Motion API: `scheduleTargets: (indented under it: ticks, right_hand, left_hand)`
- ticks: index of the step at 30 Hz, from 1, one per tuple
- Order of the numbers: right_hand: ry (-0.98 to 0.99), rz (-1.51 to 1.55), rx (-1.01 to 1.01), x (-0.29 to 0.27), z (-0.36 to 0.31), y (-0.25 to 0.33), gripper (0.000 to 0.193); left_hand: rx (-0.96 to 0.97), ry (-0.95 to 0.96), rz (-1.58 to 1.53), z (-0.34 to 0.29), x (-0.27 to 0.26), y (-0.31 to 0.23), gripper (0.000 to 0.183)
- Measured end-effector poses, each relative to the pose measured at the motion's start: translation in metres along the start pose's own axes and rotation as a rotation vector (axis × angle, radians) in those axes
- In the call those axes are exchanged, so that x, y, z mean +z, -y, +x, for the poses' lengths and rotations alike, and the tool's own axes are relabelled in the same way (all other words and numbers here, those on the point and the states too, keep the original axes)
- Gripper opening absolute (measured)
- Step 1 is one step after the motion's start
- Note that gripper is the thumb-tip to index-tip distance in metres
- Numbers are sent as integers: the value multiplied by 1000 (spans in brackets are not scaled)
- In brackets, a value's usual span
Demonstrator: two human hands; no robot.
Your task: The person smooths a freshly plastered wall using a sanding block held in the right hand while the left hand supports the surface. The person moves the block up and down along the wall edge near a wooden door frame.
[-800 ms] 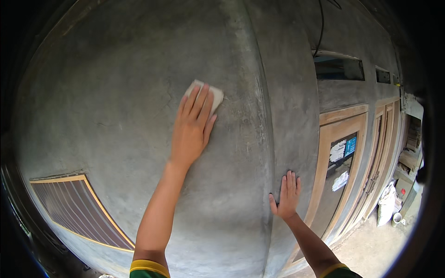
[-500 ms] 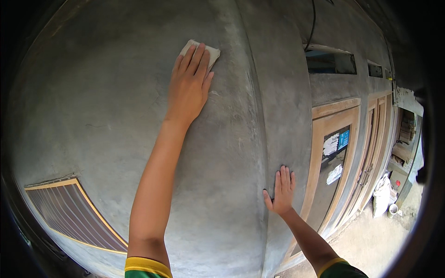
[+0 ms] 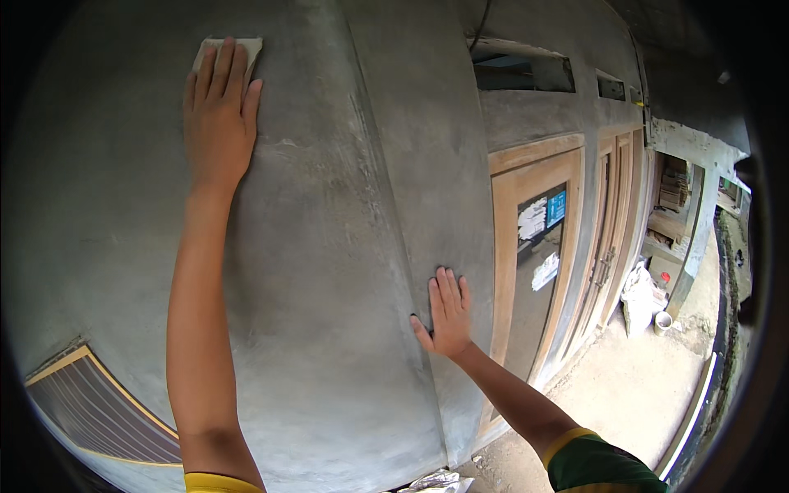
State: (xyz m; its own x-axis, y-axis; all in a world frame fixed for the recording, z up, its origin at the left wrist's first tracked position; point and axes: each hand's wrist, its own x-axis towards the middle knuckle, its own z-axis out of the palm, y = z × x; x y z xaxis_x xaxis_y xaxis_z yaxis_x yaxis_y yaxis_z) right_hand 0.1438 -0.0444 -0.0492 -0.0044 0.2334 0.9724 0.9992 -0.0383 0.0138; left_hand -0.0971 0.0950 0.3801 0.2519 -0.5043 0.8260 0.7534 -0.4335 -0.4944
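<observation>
My left hand [image 3: 219, 115] lies flat on a grey plastered wall [image 3: 312, 271], high on the left. Under its fingers is a pale beige flat pad [image 3: 251, 48], pressed against the plaster; its corners show past the fingertips, and whether it is folded paper or sponge I cannot make out. Lower and to the right, my right hand [image 3: 449, 316] rests with its fingers stretched out on the wall strip beyond a vertical ridge [image 3: 378, 164]. It holds nothing, and its thumb points toward the ridge.
A wooden-framed glass panel [image 3: 538, 255] and wooden doors [image 3: 608, 222] stand to the right. Above them is a vent opening [image 3: 526, 72]. A slatted window [image 3: 107, 407] with a yellow frame sits low left. A white sack [image 3: 638, 300] and a bucket [image 3: 663, 322] stand on the ground.
The view has turned to the right. My left hand has slid the pad leftward and slightly up along the wall. The right hand stays at about the same spot on the wall.
</observation>
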Motion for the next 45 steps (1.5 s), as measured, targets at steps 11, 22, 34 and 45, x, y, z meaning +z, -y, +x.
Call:
scheduleTargets:
  ticks: [11,22,34,45]
  right_hand:
    - [95,276,4,-36,16,4,84]
    - [1114,634,390,-140,-279,7,29]
    - [1197,834,1165,-214,-367,78,59]
    - [679,1441,1586,-158,-312,118,5]
  left_hand:
    - [-170,320,-88,-149,-79,-77,56]
    - [-173,700,-475,-357,-210,-151,50]
    - [-2534,664,-1284,-455,-451,-366,21]
    - [-2481,989,-1413,-435,-461,-391,21]
